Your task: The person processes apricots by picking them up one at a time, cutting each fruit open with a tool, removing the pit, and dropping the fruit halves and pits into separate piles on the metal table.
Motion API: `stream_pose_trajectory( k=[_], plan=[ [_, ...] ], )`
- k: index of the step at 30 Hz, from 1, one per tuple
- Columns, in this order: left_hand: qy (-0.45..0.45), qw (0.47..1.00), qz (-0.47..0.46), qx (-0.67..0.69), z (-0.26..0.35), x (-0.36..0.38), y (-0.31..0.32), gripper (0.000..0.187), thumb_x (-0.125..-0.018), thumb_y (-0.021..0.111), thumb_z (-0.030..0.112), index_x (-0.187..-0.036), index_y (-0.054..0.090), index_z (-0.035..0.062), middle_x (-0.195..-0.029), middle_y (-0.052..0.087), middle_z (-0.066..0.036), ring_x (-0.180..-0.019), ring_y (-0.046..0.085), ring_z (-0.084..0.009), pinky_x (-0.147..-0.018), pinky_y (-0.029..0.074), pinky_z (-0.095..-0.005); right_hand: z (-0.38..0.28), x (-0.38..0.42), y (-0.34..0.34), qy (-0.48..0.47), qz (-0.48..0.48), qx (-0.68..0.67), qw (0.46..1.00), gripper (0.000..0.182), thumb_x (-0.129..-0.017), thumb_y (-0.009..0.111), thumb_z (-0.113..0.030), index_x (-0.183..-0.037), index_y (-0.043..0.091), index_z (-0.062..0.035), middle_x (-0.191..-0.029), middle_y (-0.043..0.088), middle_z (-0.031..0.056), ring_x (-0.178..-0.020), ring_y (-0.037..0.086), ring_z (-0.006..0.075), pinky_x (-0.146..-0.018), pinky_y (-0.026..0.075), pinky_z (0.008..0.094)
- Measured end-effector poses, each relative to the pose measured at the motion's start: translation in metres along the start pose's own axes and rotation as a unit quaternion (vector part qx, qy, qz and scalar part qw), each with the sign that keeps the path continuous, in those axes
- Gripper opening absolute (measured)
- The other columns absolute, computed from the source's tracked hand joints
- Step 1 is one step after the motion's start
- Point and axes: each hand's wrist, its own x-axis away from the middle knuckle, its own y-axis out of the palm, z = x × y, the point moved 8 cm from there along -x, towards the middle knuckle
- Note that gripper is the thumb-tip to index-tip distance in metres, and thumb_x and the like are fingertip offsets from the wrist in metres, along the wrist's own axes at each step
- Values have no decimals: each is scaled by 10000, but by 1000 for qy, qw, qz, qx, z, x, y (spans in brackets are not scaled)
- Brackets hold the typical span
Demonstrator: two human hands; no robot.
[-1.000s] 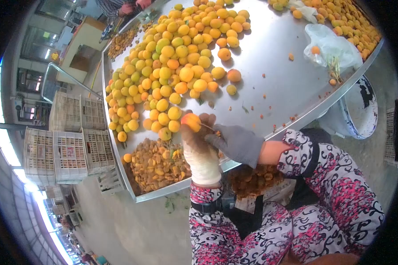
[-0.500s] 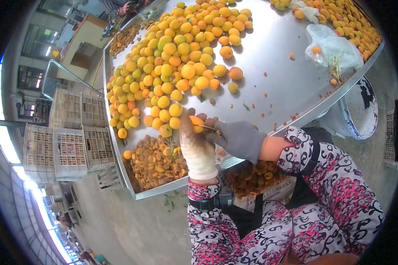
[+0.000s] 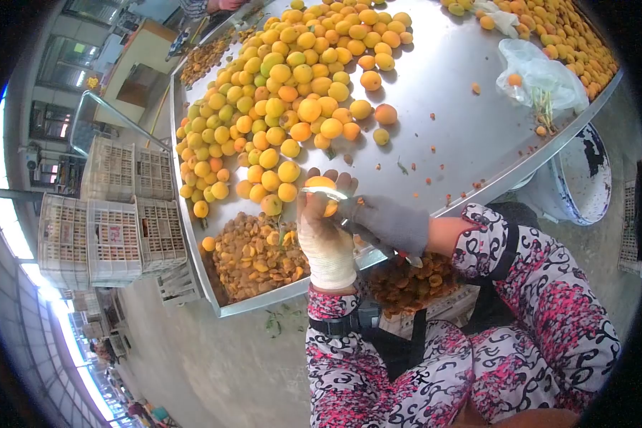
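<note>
My left hand (image 3: pixel 321 239), in a white glove with darkened fingers, is closed around an orange-yellow apricot (image 3: pixel 320 182) over the table's near edge. My right hand (image 3: pixel 378 220), in a grey glove, meets it from the right and grips a small knife. The shiny knife blade (image 3: pixel 327 192) lies across the apricot, which shows on both sides of it. Just beyond my fingers a big heap of whole apricots (image 3: pixel 274 107) spreads over the metal table (image 3: pixel 435 78). To the left of my left wrist lies a pile of halved apricots (image 3: pixel 253 260).
A clear plastic bag (image 3: pixel 538 75) and more apricots (image 3: pixel 578 43) are at the table's right. Below its edge are a white bucket (image 3: pixel 585 178) and a crate of dark apricot pieces (image 3: pixel 414 282). Stacked crates (image 3: pixel 110 242) stand left. Another person's hand (image 3: pixel 228 4) shows far off.
The knife blade now lies across the apricot's top and catches the light; before, it pointed into the fruit's side. My left fingers have spread upward behind the fruit. The view has shifted slightly.
</note>
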Motion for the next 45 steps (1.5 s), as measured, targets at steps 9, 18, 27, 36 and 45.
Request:
stream_pose_trajectory(
  k=[9,18,27,36,45],
  plan=[
    [-79,987,-27,135,-5,-1,-3,509,-806,625,173,-1232,419,-15,-1125,539,-179,-1063,535,-329,-869,470,-398,-22,-1,-18,-132,86,391,907,514,-919,356,-507,-967,526,-25,-808,603,232,-790,583,407,-708,447,478],
    [-95,986,-17,136,-5,-7,-9,427,-840,587,176,-1192,440,-15,-1089,544,-165,-1039,536,-307,-862,459,-387,-24,-2,-23,-104,76,427,895,471,-918,376,-487,-999,520,-47,-810,615,210,-799,593,393,-716,454,468],
    [-52,990,-23,-129,-12,3,6,425,-893,459,228,-1260,424,17,-1154,532,-108,-1010,547,-196,-843,447,-293,-55,3,-49,-200,233,383,871,374,-793,607,-390,-950,589,-50,-756,634,160,-744,630,301,-695,487,378],
    [-25,947,-100,-304,-16,16,26,422,-836,483,163,-1225,423,12,-977,550,-66,-808,544,-142,-717,449,-272,-51,0,-57,-103,141,161,971,370,-790,627,-356,-817,625,13,-697,636,96,-626,608,163,-592,482,285],
    [87,822,-161,-539,-10,7,10,287,-794,500,21,-1074,557,-5,-1019,563,-92,-858,590,-185,-728,481,-292,-52,-6,-53,-224,137,280,924,321,-827,596,-327,-934,580,-24,-754,631,149,-690,645,236,-622,499,325]
  ],
)
